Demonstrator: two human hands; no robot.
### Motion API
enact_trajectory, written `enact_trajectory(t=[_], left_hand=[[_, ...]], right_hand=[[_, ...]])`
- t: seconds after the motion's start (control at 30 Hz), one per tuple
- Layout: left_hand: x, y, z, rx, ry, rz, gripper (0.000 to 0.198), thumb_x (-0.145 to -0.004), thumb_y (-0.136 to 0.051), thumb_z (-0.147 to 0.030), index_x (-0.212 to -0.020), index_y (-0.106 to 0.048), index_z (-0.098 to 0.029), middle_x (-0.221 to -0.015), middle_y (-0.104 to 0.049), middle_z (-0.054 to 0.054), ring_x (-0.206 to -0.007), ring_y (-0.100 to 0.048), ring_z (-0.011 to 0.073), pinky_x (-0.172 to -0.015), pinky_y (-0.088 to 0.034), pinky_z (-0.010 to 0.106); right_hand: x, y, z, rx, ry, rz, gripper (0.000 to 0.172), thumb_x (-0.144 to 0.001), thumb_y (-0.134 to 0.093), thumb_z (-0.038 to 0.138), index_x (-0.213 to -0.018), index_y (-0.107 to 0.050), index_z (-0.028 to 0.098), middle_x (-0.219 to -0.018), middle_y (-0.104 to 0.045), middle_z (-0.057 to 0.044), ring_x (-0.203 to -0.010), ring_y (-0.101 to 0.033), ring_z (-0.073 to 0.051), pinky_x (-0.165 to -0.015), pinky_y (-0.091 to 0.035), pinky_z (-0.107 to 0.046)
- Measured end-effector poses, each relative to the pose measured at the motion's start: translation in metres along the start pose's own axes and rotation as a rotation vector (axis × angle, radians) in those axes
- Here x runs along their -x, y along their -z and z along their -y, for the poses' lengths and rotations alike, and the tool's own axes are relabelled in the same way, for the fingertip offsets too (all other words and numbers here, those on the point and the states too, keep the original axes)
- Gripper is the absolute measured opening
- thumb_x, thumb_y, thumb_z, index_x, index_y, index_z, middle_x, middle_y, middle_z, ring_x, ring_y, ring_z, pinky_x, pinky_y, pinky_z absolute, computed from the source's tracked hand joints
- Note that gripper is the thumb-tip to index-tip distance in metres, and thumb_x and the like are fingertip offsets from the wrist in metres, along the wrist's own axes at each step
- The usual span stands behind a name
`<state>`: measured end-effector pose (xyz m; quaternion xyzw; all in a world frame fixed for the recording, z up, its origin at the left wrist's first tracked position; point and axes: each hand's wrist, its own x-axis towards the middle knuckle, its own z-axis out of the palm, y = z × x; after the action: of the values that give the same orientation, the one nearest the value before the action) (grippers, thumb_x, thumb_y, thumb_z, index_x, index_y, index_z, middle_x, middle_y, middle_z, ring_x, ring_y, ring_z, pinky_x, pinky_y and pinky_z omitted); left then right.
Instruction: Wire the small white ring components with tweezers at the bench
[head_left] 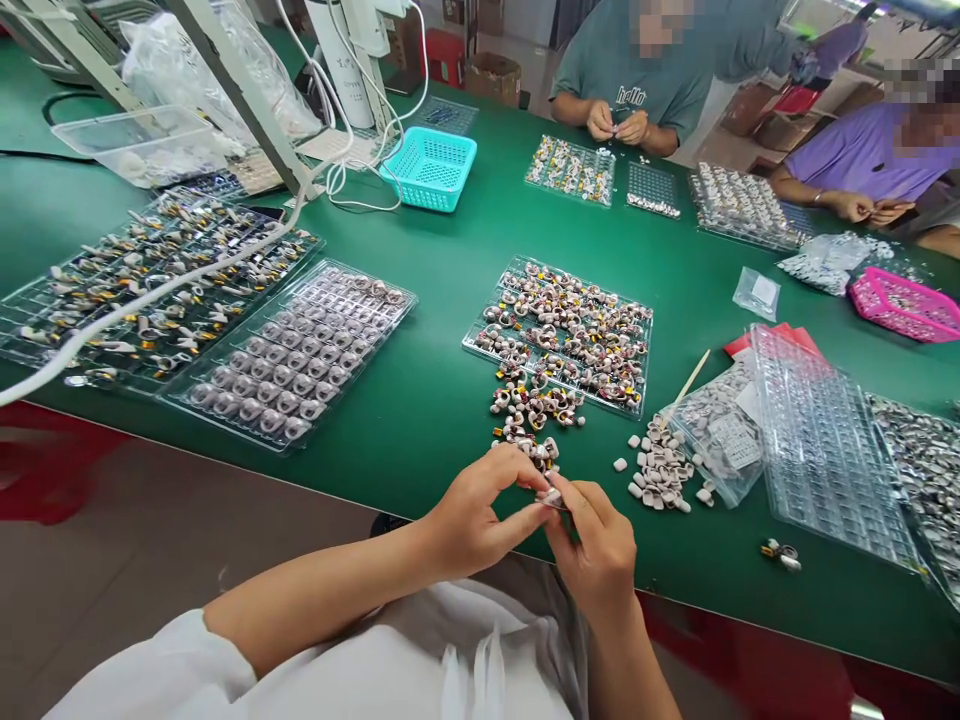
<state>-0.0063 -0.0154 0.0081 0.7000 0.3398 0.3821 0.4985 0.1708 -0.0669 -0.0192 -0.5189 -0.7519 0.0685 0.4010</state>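
I have the left hand point(480, 505) and right hand point(596, 548) pinching one small, pale, glossy part point(553, 496) by fingertips, at the smooth green tabletop point(420, 390)'s near edge, beside loose beige-and-yellow ring-shaped parts point(551, 408).

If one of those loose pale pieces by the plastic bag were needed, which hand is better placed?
Probably the right hand: it is nearer the loose pale pieces than the left hand. Both seem to hold a small part, so the right might need to let go first.
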Motion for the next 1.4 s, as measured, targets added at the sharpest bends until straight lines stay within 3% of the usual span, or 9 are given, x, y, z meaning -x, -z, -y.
enact_trajectory(t=[0.1, 0.3, 0.5, 0.6, 0.67, 0.77, 0.83, 1.13, 1.4], left_hand=[[-0.003, 0.001, -0.002, 0.123, 0.189, 0.023, 0.015, -0.086, -0.066, -0.030, -0.086, -0.068, -0.015, -0.084, -0.070, 0.007, -0.080, -0.063, 0.0187, -0.077, -0.048, 0.029], [-0.011, 0.000, 0.006, 0.695, 0.638, 0.122, 0.029, -0.073, -0.079, -0.037, -0.074, -0.065, -0.012, -0.063, -0.064, 0.001, -0.058, -0.058, 0.0118, -0.062, -0.049, 0.025], [-0.012, -0.006, 0.009, 0.936, 0.826, 0.199, 0.030, -0.062, -0.085, -0.029, -0.071, -0.063, -0.011, -0.061, -0.065, 0.002, -0.055, -0.059, 0.0111, -0.057, -0.049, 0.024], [-0.009, -0.004, 0.009, 0.944, 0.816, 0.238, 0.030, -0.067, -0.084, -0.031, -0.075, -0.063, -0.010, -0.064, -0.068, 0.003, -0.057, -0.061, 0.0115, -0.060, -0.049, 0.024], [-0.006, -0.001, 0.010, 0.916, 0.755, 0.250, 0.032, -0.072, -0.082, -0.031, -0.090, -0.066, -0.011, -0.075, -0.071, 0.005, -0.064, -0.064, 0.0128, -0.066, -0.051, 0.026], [-0.002, 0.003, 0.009, 0.877, 0.619, 0.290, 0.054, -0.071, -0.085, -0.028, -0.119, -0.062, -0.016, -0.099, -0.069, 0.007, -0.088, -0.066, 0.0169, -0.083, -0.052, 0.032], [-0.001, 0.003, 0.007, 0.822, 0.554, 0.330, 0.062, -0.068, -0.087, -0.025, -0.125, -0.062, -0.019, -0.106, -0.065, 0.007, -0.098, -0.062, 0.0183, -0.089, -0.050, 0.033], [0.005, -0.004, 0.011, 0.560, 0.342, 0.255, 0.037, -0.074, -0.080, -0.024, -0.110, -0.074, -0.019, -0.100, -0.060, 0.005, -0.091, -0.060, 0.0168, -0.083, -0.049, 0.029], [0.004, -0.008, 0.017, 0.632, 0.394, 0.243, 0.035, -0.069, -0.084, -0.025, -0.104, -0.077, -0.020, -0.094, -0.060, 0.004, -0.086, -0.061, 0.0163, -0.079, -0.051, 0.029]], right_hand=[[0.001, 0.004, 0.001, 0.028, 0.005, -0.028, 0.043, -0.091, -0.058, 0.011, -0.133, -0.056, 0.021, -0.095, -0.072, -0.009, -0.082, -0.070, -0.019, -0.067, -0.057, -0.029], [0.002, 0.002, 0.003, -0.221, -0.028, -0.027, 0.049, -0.090, -0.061, 0.009, -0.135, -0.056, 0.026, -0.097, -0.070, -0.007, -0.082, -0.068, -0.016, -0.069, -0.057, -0.027], [0.002, -0.003, 0.008, -0.366, -0.069, 0.011, 0.040, -0.093, -0.057, 0.016, -0.132, -0.057, 0.024, -0.097, -0.067, -0.008, -0.083, -0.065, -0.018, -0.067, -0.056, -0.029], [0.004, -0.004, 0.008, -0.357, -0.038, -0.022, 0.037, -0.092, -0.055, 0.013, -0.128, -0.058, 0.021, -0.093, -0.067, -0.008, -0.081, -0.063, -0.018, -0.066, -0.054, -0.030], [0.007, -0.005, 0.007, -0.321, -0.018, -0.044, 0.036, -0.091, -0.056, 0.011, -0.126, -0.057, 0.020, -0.095, -0.068, -0.009, -0.080, -0.063, -0.018, -0.066, -0.053, -0.031], [0.009, -0.003, 0.004, -0.241, 0.012, -0.028, 0.035, -0.090, -0.056, 0.011, -0.124, -0.057, 0.018, -0.096, -0.069, -0.011, -0.079, -0.064, -0.019, -0.066, -0.052, -0.032], [0.009, -0.001, 0.004, -0.180, 0.036, -0.006, 0.032, -0.090, -0.056, 0.013, -0.121, -0.058, 0.018, -0.094, -0.070, -0.011, -0.076, -0.065, -0.020, -0.064, -0.050, -0.032], [0.014, -0.003, 0.009, -0.080, 0.121, -0.029, 0.021, -0.093, -0.050, 0.018, -0.111, -0.059, 0.014, -0.082, -0.070, -0.011, -0.065, -0.063, -0.019, -0.057, -0.048, -0.032], [0.016, -0.009, 0.013, -0.046, 0.067, -0.118, 0.020, -0.094, -0.051, 0.017, -0.111, -0.061, 0.015, -0.078, -0.071, -0.009, -0.063, -0.065, -0.017, -0.055, -0.050, -0.029]])
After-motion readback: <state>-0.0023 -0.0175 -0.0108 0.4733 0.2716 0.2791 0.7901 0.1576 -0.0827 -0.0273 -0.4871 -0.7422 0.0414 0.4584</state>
